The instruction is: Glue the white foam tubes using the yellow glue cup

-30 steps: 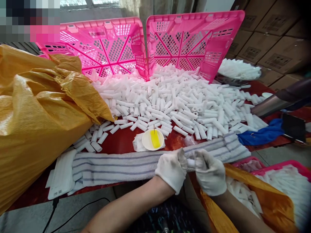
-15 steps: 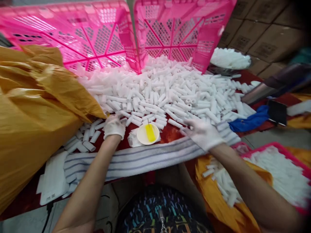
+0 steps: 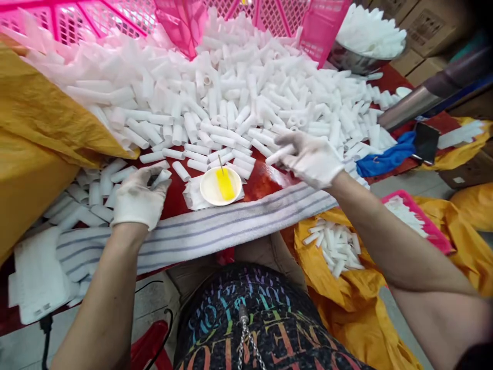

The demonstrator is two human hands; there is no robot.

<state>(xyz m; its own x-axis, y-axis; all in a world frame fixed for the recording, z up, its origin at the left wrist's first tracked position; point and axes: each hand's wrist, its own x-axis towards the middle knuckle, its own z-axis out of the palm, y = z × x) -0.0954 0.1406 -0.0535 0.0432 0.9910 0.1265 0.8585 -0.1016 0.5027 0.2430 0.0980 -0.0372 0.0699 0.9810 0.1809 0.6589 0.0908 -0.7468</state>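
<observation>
A large heap of short white tubes (image 3: 239, 103) covers the red table (image 3: 265, 181). My left hand (image 3: 136, 198), in a white glove, grips a white tube (image 3: 160, 178) at the heap's near left edge. My right hand (image 3: 311, 159), also gloved, holds another white tube (image 3: 279, 154) by its end, just above the heap's front. Between the two hands sits a small white dish (image 3: 220, 186) with a yellow piece and a thin stick in it. A grey striped towel (image 3: 215, 231) lies along the table's front edge under my wrists.
Pink crates (image 3: 185, 20) stand behind the heap. A big yellow sack (image 3: 34, 149) fills the left. At my right knee, a yellow bag (image 3: 346, 288) holds several tubes, beside a pink tray (image 3: 419, 221). A metal bowl (image 3: 354, 59) of tubes, a blue cloth (image 3: 385, 159) and a phone (image 3: 425, 144) lie far right.
My hands were together at the towel holding one tube, then spread apart to the heap. Each now has a tube in its fingers. The view has tilted downward.
</observation>
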